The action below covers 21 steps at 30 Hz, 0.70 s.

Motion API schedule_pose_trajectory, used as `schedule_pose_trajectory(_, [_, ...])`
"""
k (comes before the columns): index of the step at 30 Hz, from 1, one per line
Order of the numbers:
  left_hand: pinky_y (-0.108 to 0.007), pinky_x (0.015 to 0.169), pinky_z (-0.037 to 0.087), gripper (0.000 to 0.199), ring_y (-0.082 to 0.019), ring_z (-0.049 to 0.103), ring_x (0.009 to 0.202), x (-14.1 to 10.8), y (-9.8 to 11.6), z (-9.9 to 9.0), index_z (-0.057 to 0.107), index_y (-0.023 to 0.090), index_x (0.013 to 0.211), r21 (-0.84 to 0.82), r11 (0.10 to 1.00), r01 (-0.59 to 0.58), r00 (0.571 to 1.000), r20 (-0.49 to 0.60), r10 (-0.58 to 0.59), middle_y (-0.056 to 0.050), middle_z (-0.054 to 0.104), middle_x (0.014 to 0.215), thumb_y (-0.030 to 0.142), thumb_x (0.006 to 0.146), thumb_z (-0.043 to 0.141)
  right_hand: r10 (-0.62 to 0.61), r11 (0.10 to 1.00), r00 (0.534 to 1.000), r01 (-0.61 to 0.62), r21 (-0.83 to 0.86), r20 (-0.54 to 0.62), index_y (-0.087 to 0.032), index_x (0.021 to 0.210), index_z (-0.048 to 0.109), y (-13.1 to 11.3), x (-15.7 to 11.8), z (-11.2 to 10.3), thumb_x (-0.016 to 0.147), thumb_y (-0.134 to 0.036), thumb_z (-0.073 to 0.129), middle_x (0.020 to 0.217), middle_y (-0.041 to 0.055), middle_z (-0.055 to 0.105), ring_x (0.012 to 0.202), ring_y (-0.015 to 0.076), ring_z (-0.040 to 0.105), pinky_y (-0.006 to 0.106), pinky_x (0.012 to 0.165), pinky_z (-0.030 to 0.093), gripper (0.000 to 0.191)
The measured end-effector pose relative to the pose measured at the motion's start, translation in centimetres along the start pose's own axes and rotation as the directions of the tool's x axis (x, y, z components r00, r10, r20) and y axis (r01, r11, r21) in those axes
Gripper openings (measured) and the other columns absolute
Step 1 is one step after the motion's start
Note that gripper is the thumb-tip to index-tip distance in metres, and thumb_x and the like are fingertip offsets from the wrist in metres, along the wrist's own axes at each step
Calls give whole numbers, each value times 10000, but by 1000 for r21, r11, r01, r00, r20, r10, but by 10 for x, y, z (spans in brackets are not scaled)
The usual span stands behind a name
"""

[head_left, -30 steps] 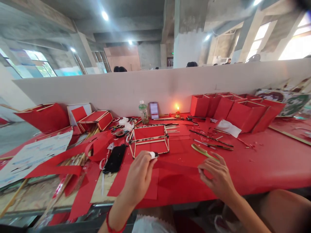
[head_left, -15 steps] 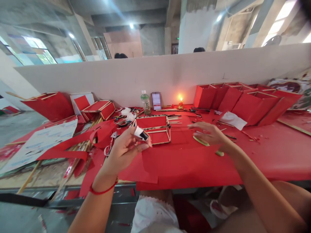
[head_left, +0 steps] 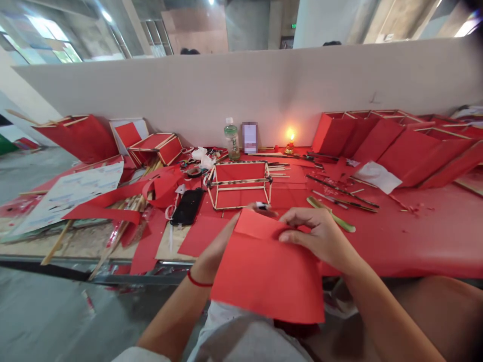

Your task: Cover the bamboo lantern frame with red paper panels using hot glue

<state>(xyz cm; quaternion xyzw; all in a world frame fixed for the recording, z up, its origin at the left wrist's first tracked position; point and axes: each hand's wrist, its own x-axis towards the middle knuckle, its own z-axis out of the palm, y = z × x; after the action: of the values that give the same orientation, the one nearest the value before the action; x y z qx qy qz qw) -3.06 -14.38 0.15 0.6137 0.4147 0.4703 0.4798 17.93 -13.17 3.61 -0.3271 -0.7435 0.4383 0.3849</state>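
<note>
A folded sheet of red paper (head_left: 269, 274) hangs over my lap, in front of the table edge. My right hand (head_left: 315, 234) pinches its upper right part between thumb and fingers. Mostly hidden behind the sheet is my left hand (head_left: 222, 239); a small white-and-black tube (head_left: 261, 205) shows at its fingertips above the paper. A stick frame (head_left: 241, 186) with dark-bound corners and red paper inside stands just beyond my hands.
A lit lamp (head_left: 290, 143) burns near the wall, beside a phone (head_left: 249, 138) and a bottle (head_left: 232, 141). A black phone (head_left: 186, 207) lies left. Red paper boxes (head_left: 400, 146) stand at right, a green strip (head_left: 339, 221) nearer.
The red sheet is now raised in front of me, with my right hand closed on it. My left hand has moved behind it with the tube. The view has tilted down.
</note>
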Motion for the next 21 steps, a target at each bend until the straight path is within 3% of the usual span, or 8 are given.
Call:
schedule_pose_trajectory(2, [-409,739,584,726,-273,730,896,3,7,-12,600,205,1241,-239,961,139,988,104,-117,-137,740,1057,789,888,352,43,990,999,-46,-135,-24,-175,804,688,3,-3,-5,902,-356,631,773,21,677,711,130,604,206,617,457,214])
schedule_pose_trajectory(3, [-422,722,584,817,-298,728,900,4,10,-15,602,190,1241,-259,953,158,985,104,-135,-152,742,1046,851,835,347,44,979,999,-47,-197,-16,-176,796,673,4,-5,-6,928,-339,579,766,20,668,706,126,590,208,621,443,230])
schedule_pose_trajectory(5, [-413,765,578,801,-316,713,966,2,15,-14,634,185,1187,-125,984,125,992,-12,-127,-141,743,1060,838,728,569,40,954,999,-37,-298,6,-177,777,634,3,-7,-5,949,-301,512,733,12,640,678,116,557,214,625,414,245])
schedule_pose_trajectory(7, [-391,855,559,676,-306,689,1036,-1,18,-5,666,188,1104,114,992,46,992,-120,-33,-109,740,1091,660,639,798,42,933,999,-32,-358,20,-181,757,598,3,-8,-1,924,-247,496,683,-6,594,641,106,519,216,612,379,206])
schedule_pose_trajectory(10, [-357,896,540,413,-262,689,1025,-6,19,10,685,187,1031,305,951,-52,986,-136,98,-69,750,1067,437,727,807,48,918,999,-41,-395,8,-190,702,531,5,-9,3,847,-185,494,619,-32,510,596,96,456,219,586,334,149])
schedule_pose_trajectory(13, [-338,868,548,273,-245,703,970,-7,20,10,694,180,972,292,955,-51,973,-199,113,-59,759,1002,355,774,765,40,919,999,-47,-391,-28,-193,661,465,11,-13,1,793,-164,479,619,-34,472,606,100,438,227,591,323,136])
schedule_pose_trajectory(17, [-356,840,560,312,-256,706,935,-5,19,-10,698,176,950,250,968,4,938,-336,83,-58,760,972,367,727,802,22,943,997,-44,-331,-69,-192,660,463,21,-23,-6,773,-147,471,665,-20,486,630,107,444,233,603,339,121])
schedule_pose_trajectory(21, [-363,846,567,358,-264,707,965,-8,20,-22,710,176,988,231,973,19,928,-366,69,-64,764,1012,383,715,812,33,951,997,-54,-306,-72,-191,672,496,29,-34,-9,749,-121,471,666,-18,493,628,112,452,232,594,351,107])
